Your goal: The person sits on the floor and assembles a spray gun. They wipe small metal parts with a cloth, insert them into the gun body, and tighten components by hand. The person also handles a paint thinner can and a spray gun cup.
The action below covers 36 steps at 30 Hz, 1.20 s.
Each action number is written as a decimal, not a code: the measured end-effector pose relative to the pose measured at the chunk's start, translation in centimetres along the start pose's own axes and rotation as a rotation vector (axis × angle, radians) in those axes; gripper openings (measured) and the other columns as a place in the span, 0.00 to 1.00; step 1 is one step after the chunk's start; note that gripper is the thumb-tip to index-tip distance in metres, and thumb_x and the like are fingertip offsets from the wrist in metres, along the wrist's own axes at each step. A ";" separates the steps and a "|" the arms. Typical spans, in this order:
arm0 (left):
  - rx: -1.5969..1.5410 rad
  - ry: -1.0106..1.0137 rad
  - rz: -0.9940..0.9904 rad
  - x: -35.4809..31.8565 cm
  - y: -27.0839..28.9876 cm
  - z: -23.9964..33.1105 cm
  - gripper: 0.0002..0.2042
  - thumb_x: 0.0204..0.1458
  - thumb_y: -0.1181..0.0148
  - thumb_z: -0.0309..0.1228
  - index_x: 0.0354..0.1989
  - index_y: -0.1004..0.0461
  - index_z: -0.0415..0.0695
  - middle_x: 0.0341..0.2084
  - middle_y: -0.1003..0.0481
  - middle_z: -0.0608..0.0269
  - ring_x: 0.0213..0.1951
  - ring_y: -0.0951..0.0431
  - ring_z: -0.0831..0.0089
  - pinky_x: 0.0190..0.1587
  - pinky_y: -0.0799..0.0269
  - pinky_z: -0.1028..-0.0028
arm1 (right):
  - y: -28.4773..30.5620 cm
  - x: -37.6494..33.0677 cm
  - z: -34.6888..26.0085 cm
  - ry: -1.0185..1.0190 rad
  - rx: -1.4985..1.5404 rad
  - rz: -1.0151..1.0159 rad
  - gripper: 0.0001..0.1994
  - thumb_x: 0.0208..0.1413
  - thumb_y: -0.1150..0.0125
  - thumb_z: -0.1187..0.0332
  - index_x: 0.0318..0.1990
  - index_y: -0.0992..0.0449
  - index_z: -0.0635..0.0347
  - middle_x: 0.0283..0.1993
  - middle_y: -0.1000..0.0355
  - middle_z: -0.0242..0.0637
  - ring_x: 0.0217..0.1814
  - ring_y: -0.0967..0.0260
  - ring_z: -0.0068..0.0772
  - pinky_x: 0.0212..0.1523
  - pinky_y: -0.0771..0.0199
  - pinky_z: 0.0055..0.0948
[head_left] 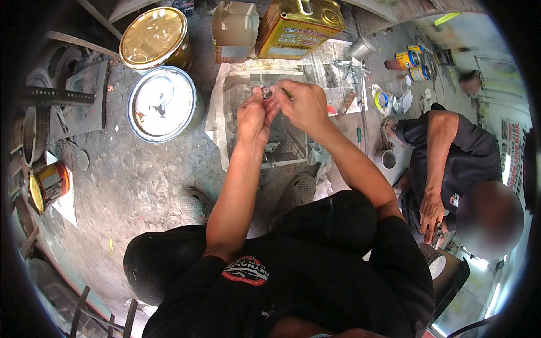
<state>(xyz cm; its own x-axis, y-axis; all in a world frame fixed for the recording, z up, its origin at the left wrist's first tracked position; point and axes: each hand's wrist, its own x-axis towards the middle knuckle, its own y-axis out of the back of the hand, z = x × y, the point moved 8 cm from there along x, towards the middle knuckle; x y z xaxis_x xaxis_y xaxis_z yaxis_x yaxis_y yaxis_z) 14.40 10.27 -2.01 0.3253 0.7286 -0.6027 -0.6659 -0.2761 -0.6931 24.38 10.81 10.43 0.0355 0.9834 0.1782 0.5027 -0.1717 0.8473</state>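
Observation:
Both of my arms reach forward over newspaper (222, 84) spread on the floor. A small round metal part (267, 92) sits between my fingertips, too small to identify further. My left hand (257, 114), palm turned up, grips it with thumb and fingers. From the right, my right hand (304, 105) pinches at the same part with its fingers curled, and the back of the hand hides some of the contact. Beneath the hands lies a dark, see-through sheet or framed panel (236, 141) on the paper. A crumpled pale cloth (320, 160) is near my right foot.
Left of the newspaper stand a gold-lidded can (153, 36) and a white-lidded can (163, 104). Behind it are an open carton (234, 34) and a yellow rectangular tin (298, 31). Rightward lie a green-handled screwdriver (359, 134) and a metal cup (386, 159). A co-worker (456, 146) crouches at right.

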 end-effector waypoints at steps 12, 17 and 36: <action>-0.011 -0.020 -0.008 0.5 0.3 0.1 0.14 0.68 0.52 0.36 0.40 0.26 0.37 0.32 0.23 0.58 0.31 0.21 0.74 0.36 0.19 0.76 | -0.2 -0.1 0.4 -0.062 0.040 -0.066 0.11 0.57 0.40 0.60 0.33 0.18 0.55 0.26 0.23 0.46 0.26 0.25 0.54 0.28 0.27 0.45; 0.036 -0.025 -0.015 -0.1 -0.1 0.2 0.14 0.68 0.52 0.36 0.40 0.26 0.36 0.32 0.23 0.58 0.32 0.20 0.74 0.36 0.19 0.75 | -0.2 0.3 0.5 -0.026 0.043 -0.013 0.11 0.56 0.39 0.58 0.32 0.18 0.55 0.23 0.25 0.47 0.25 0.26 0.54 0.28 0.27 0.45; 0.042 -0.046 0.016 0.1 0.0 0.4 0.14 0.68 0.52 0.37 0.39 0.27 0.37 0.32 0.23 0.58 0.32 0.21 0.73 0.39 0.20 0.74 | -0.4 0.2 0.8 -0.057 0.037 -0.017 0.12 0.56 0.35 0.58 0.36 0.16 0.58 0.21 0.25 0.47 0.22 0.23 0.42 0.25 0.26 0.34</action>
<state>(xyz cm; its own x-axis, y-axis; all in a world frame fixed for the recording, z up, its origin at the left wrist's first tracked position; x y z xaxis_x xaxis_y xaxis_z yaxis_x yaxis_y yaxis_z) 14.16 10.62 -1.89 0.2838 0.7530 -0.5937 -0.6985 -0.2618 -0.6659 24.94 11.08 9.74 0.0757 0.9880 0.1345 0.5355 -0.1541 0.8304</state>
